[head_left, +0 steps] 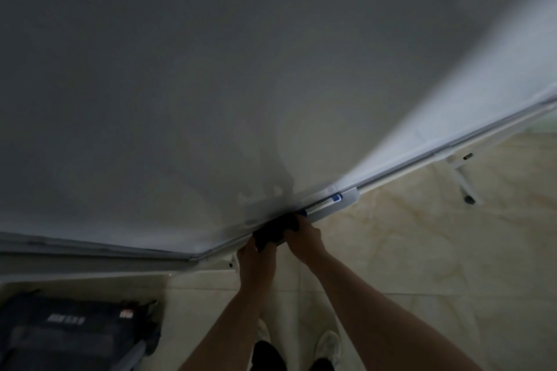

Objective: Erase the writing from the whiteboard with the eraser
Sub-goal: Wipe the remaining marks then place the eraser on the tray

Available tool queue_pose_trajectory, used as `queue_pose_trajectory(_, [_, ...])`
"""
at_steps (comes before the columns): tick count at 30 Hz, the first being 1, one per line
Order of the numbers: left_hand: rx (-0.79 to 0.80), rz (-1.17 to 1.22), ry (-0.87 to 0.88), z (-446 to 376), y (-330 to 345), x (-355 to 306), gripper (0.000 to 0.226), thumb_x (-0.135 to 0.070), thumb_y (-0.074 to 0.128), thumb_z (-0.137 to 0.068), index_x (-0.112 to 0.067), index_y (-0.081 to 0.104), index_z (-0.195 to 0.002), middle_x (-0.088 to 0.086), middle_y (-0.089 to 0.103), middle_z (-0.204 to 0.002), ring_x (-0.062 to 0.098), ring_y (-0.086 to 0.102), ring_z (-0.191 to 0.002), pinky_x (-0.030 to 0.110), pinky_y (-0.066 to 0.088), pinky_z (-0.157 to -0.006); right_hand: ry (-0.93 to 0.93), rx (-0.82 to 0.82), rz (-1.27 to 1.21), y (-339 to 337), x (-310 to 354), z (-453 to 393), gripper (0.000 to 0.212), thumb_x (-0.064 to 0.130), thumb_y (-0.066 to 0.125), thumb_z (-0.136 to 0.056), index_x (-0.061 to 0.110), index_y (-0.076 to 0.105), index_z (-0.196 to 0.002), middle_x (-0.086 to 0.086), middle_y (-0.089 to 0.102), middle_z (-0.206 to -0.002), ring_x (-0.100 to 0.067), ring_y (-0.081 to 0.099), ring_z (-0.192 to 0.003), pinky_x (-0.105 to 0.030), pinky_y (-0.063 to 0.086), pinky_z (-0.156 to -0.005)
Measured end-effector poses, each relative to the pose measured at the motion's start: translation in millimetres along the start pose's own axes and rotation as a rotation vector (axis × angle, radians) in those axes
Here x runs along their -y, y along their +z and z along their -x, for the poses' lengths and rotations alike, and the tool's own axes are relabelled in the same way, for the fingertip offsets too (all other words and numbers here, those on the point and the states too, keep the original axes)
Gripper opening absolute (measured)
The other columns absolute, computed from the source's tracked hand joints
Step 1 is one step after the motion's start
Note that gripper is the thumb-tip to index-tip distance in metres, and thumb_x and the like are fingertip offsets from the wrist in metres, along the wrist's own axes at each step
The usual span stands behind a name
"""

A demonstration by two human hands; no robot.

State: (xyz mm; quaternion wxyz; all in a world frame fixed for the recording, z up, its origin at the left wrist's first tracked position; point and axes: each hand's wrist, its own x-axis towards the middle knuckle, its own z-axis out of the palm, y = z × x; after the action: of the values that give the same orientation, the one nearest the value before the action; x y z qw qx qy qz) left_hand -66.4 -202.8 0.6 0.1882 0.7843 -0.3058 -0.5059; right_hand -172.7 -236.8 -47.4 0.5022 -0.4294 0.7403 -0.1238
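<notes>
Beige tiled floor (422, 265) lies open to the right of the person's white shoes (330, 346); a dark bag (69, 331) sits lower left. Both hands meet at the whiteboard's bottom rail: the left hand (256, 259) and right hand (304, 239) each grip the black eraser (275, 230) (dim, detail unclear) on the tray (337, 205), beside a blue-capped marker (328, 200). Above, the whiteboard (241, 69) spreads grey and broad, its stand leg (464, 181) at far right.

Both hands, left hand (256, 256) and right hand (304, 239), seemingly gripping dark eraser (275, 230) at whiteboard (211, 84) tray.
</notes>
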Motion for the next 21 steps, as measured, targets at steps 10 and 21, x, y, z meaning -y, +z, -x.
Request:
queue_pose_trajectory(10, [0.024,0.045,0.038,-8,33,-12,0.026,-0.013,0.054,-0.088,-0.011,0.057,-0.114,0.002,0.055,-0.084,0.009,0.047,-0.062,0.024,0.031,-0.049,-0.065,-0.126,-0.073,-18,-16,-7,0.035,0.011,0.057,-0.082,0.011,0.063,-0.116,-0.014,0.061,-0.115,-0.033,0.058,-0.103,-0.044,0.051,-0.09])
queue_pose_trajectory(21, [0.024,0.09,0.012,-4,38,8,0.049,-0.015,0.052,-0.094,-0.011,0.043,-0.142,0.011,0.056,-0.132,0.028,0.051,-0.119,0.031,0.037,-0.088,0.034,-0.14,-0.197,-19,-38,24,0.058,0.02,0.053,-0.096,0.014,0.031,-0.15,-0.006,0.037,-0.152,-0.021,0.04,-0.136,-0.036,0.037,-0.11])
